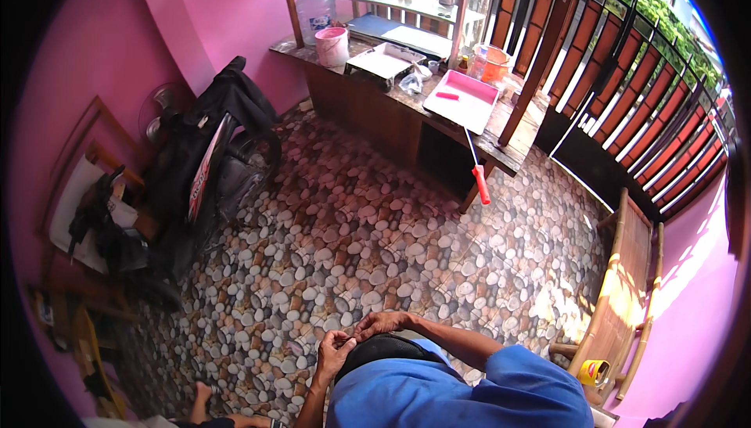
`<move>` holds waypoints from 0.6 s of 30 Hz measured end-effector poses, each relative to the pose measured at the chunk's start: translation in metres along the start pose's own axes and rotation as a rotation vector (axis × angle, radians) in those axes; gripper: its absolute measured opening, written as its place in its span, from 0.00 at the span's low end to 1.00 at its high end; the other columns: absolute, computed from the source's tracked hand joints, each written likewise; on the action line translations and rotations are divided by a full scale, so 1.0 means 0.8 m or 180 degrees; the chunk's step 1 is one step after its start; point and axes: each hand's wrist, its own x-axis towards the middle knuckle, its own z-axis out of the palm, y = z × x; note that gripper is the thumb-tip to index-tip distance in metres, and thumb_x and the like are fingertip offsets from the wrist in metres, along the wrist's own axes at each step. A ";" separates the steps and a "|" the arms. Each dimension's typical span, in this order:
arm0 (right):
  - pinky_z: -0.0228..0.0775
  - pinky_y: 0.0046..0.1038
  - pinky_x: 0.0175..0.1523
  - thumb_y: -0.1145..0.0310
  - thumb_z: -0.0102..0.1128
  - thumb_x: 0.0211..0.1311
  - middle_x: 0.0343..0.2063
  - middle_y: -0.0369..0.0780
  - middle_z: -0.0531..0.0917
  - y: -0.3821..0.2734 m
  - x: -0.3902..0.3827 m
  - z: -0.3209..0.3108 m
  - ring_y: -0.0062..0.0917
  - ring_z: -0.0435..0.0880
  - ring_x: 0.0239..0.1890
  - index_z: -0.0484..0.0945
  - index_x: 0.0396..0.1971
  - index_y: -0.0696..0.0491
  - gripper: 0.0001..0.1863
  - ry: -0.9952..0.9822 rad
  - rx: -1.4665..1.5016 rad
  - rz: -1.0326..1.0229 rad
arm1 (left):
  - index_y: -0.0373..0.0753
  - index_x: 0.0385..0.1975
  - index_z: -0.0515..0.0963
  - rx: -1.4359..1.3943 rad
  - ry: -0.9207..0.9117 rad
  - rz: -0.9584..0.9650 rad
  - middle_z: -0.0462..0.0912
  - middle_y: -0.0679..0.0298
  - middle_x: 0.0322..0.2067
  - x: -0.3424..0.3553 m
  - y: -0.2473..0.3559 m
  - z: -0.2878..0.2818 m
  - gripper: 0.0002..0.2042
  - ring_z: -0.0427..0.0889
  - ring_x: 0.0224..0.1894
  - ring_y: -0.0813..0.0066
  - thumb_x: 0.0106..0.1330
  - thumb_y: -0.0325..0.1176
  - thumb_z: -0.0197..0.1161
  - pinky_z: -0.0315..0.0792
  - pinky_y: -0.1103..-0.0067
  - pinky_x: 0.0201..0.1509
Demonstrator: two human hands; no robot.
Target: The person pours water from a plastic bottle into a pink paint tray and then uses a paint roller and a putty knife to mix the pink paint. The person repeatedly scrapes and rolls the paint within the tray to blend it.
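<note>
Close to my body, my left hand (334,353) and my right hand (380,323) meet in front of my blue shirt (454,393) and dark shorts (379,350). The fingers of both are closed in a pinch, tips almost touching. Whatever lies between them, if anything, is too small to make out. Farther off, a pink paint tray (479,109) rests on the wooden table. A paint roller lies in it, its red handle (480,185) sticking out over the table's near edge, away from both hands.
The wooden table (368,103) carries a white tray (389,59), a pink bucket (332,48), a water jug (315,13), an orange bucket (491,62) and a glass case (422,5). A motorcycle (227,146) stands left. Right: a bamboo bench (618,295) with a yellow can (594,372). Another person's foot (203,390) shows lower left.
</note>
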 end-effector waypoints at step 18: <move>0.62 0.21 0.37 0.60 0.61 0.61 0.24 0.27 0.74 -0.102 0.022 -0.218 0.12 0.69 0.31 0.77 0.33 0.53 0.12 0.1089 -0.0046 -0.0285 | 0.32 0.47 0.76 0.0031 -0.2696 -0.0219 0.80 0.63 0.41 0.342 0.086 -0.025 0.19 0.75 0.46 0.77 0.64 0.40 0.55 0.66 0.81 0.52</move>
